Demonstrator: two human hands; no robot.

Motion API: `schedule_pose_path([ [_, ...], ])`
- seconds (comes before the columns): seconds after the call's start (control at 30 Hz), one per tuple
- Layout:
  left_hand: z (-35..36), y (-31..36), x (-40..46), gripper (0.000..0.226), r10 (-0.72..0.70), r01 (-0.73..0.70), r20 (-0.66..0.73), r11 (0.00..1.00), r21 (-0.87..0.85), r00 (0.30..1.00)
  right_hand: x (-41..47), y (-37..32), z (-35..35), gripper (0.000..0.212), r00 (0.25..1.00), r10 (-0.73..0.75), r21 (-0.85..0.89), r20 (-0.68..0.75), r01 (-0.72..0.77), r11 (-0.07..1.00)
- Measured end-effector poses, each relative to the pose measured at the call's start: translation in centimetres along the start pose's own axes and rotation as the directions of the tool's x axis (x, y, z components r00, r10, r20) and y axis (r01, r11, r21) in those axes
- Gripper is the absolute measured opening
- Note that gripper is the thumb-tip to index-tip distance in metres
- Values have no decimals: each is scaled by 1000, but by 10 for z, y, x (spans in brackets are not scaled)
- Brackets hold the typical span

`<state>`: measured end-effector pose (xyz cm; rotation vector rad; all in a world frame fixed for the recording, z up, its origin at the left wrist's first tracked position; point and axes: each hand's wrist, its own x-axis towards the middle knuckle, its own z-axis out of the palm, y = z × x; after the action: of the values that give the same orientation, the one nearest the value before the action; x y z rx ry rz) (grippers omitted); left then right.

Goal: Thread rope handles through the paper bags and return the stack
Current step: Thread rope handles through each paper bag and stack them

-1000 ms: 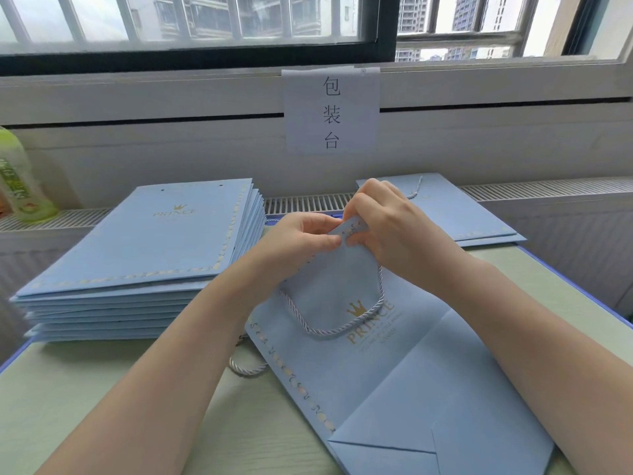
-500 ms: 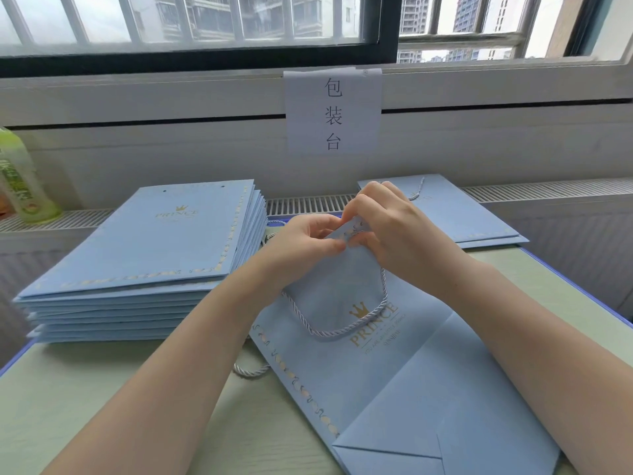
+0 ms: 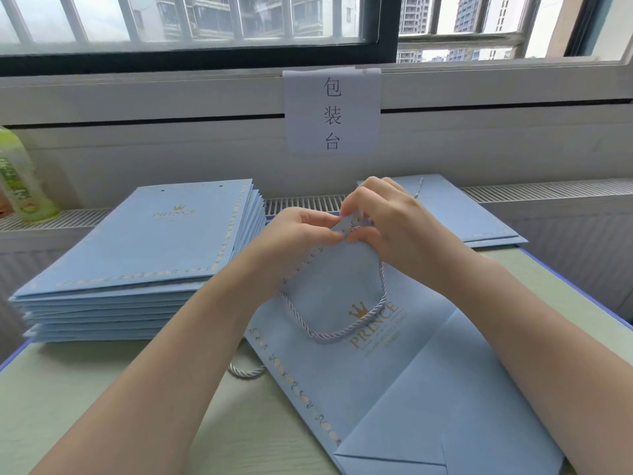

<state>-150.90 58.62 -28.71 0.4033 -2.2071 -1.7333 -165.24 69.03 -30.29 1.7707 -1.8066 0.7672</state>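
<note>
A light-blue paper bag [image 3: 394, 365] lies flat, its top edge lifted; a pale twisted rope handle [image 3: 346, 323] loops across it (ends hidden, probably threaded). 1 tall stack [image 3: 144, 255] sits left, a thin pile [image 3: 469, 214] behind.

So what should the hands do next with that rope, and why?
Probably pull the rope handle end through the hole at the top edge of the paper bag. Both the left hand and the right hand pinch that lifted edge together, while the rope's loop lies slack on the bag's front, so the threading there looks unfinished.
</note>
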Motion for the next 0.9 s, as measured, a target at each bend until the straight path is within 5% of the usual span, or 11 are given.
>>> schedule_pose_path([
  [0.17, -5, -5, 5, 28, -68, 71, 24, 985, -156, 997, 1, -1, -1, 27, 998, 56, 62, 23, -57, 996],
  [0.53, -2, -8, 6, 25, -47, 35, -66, 983, -178, 997, -4, 2, -3, 26, 965, 258, 54, 44, -260, 964],
  [0.77, 2, -15, 7, 22, 5, 4, -133, 997, 72, 991, -3, 5, -2, 19, 918, 379, 172, 117, -394, 903],
  [0.9, 2, -23, 14, 21, 214, -67, -232, 855, 514, 949, -5, 16, -6, 10, 877, 480, 147, -23, -472, 869],
])
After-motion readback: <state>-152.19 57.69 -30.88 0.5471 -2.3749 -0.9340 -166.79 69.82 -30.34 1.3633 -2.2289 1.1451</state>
